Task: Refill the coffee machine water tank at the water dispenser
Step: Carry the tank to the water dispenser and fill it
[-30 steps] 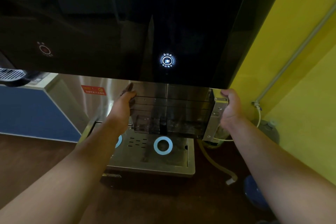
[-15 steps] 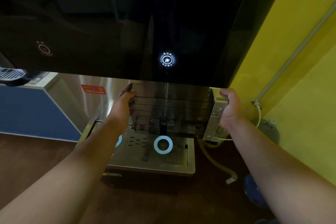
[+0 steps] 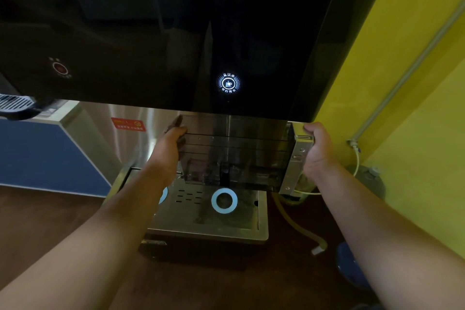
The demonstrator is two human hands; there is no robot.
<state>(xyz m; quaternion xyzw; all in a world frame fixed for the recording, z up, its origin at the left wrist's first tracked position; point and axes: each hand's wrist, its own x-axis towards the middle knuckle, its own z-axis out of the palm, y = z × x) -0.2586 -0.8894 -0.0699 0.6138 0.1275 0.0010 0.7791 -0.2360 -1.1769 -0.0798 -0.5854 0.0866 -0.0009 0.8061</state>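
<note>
The fingers [image 3: 176, 125] of the left hand [image 3: 167, 148] curl around the left end of the water tank [image 3: 234, 153], thumb on the near face and the other fingertips hooked over the far upper corner. The right hand [image 3: 318, 151] clamps the opposite end, its fingers [image 3: 308, 128] wrapped over the top of the metal end plate [image 3: 297, 158] and its palm pressed against that plate's outer side. Both hands grasp the tank, so it hangs between them in the air.

The tank is a smoky, see-through box whose long axis runs left to right across the view, roughly level, with its broad face turned toward the person. Its top edge sits just below the lower edge of the water dispenser's [image 3: 176, 32] dark glass front, leaving very little room upward. Below it there is open space down to the steel drip tray [image 3: 208, 224], where a pale blue ring [image 3: 224, 201] lies nearly under the tank's middle. A lit round button [image 3: 228, 83] glows on the glass above the tank.

To the right, the right hand is near a yellow wall [image 3: 402, 83] with a grey pipe [image 3: 407, 75] running up it. A pale hose [image 3: 299, 229] trails on the brown floor [image 3: 50, 214] beside the tray. To the left, a red sticker [image 3: 128, 124] sits on the steel back panel, well apart from the left hand.
</note>
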